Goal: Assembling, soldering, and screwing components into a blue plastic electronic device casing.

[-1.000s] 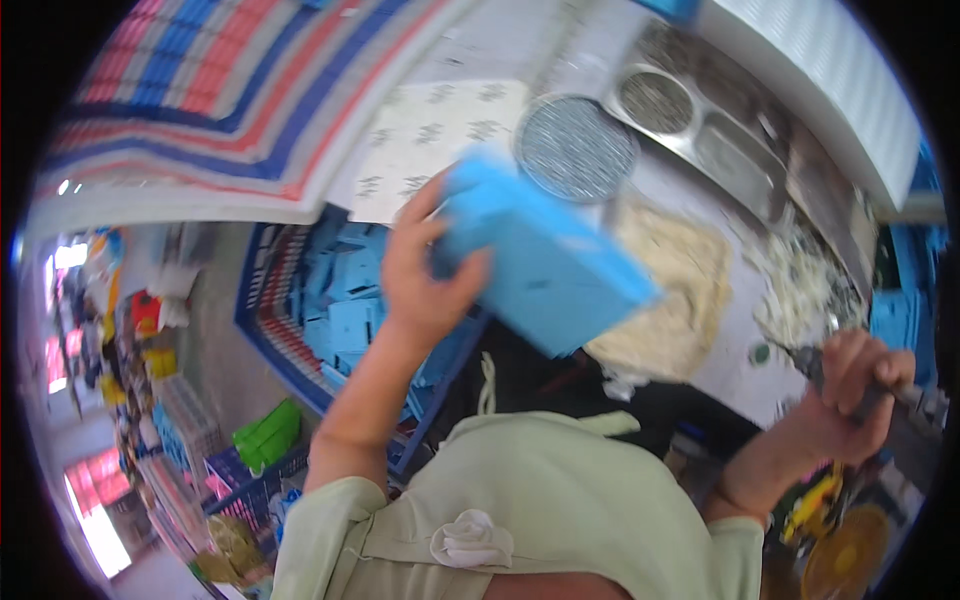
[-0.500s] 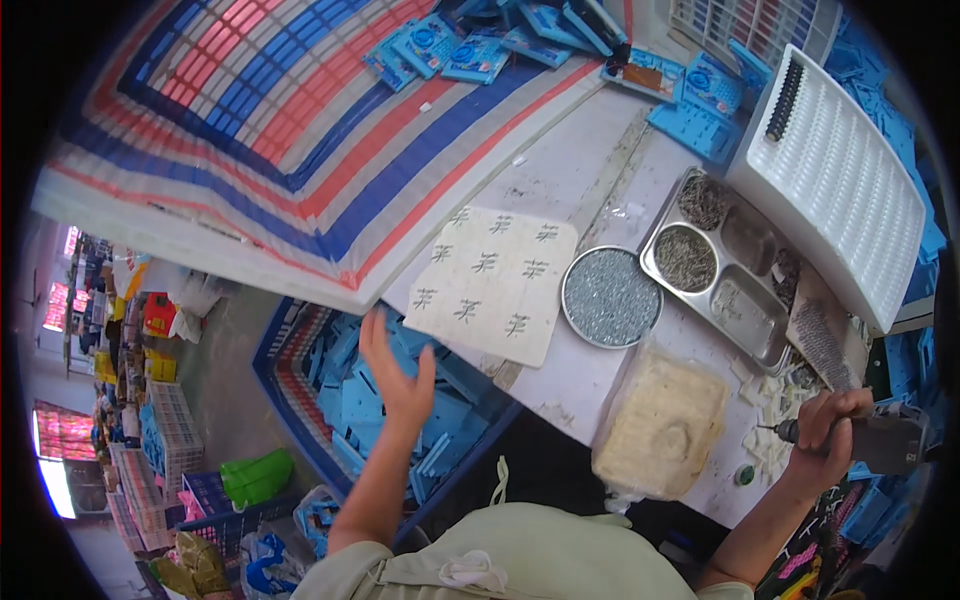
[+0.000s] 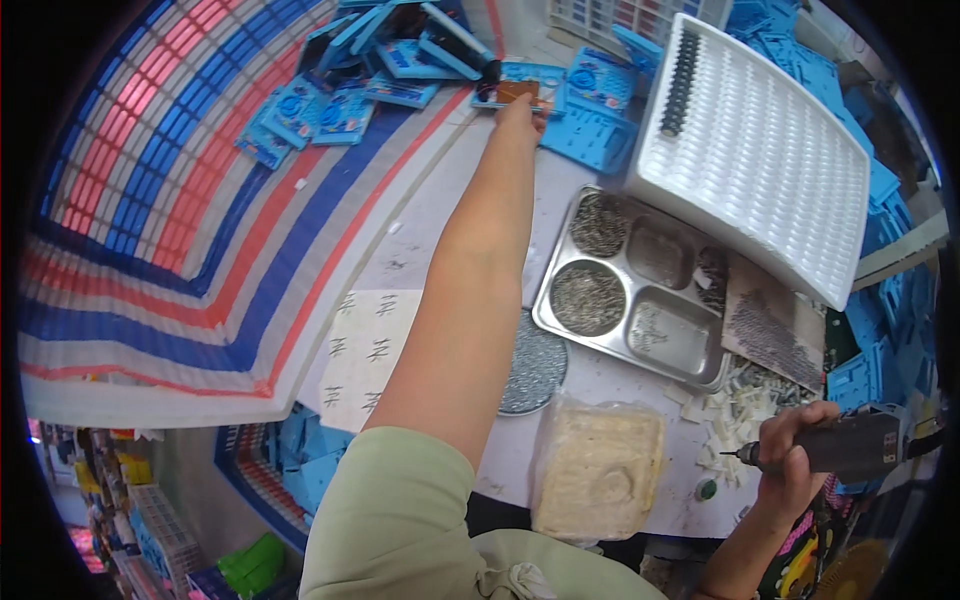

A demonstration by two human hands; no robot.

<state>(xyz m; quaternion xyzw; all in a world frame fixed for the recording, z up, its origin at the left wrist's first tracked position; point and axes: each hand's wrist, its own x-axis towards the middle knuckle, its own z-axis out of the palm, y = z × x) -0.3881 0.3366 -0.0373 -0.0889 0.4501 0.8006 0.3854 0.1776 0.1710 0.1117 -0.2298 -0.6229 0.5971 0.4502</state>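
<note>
My left arm reaches across the worktable to its far side. There my left hand (image 3: pixel 522 118) is closed at the near edge of a blue plastic panel (image 3: pixel 552 82) carrying a brown piece (image 3: pixel 516 92); the fingertips are partly hidden. My right hand (image 3: pixel 788 455) is wrapped round a dark electric screwdriver (image 3: pixel 850 445), whose thin bit points left above small white plastic parts (image 3: pixel 735 410). Another flat blue panel (image 3: pixel 588 135) lies just right of my left hand. My forearm partly covers a round dish of grey metal bits (image 3: pixel 535 370) and a white sheet with dark characters (image 3: pixel 350 350).
A steel compartment tray (image 3: pixel 540 310) holds small metal parts. Behind it stands a tilted white ridged tray (image 3: pixel 750 160). A plastic-wrapped yellowish block (image 3: pixel 600 470) sits at the near edge. More blue panels are piled at upper left (image 3: pixel 395 55) and in a bin (image 3: pixel 310 465) below.
My left hand has gone from above the blue bin to the blue panel at the table's far side and closed there. The view has shifted; my right hand still holds the screwdriver.
</note>
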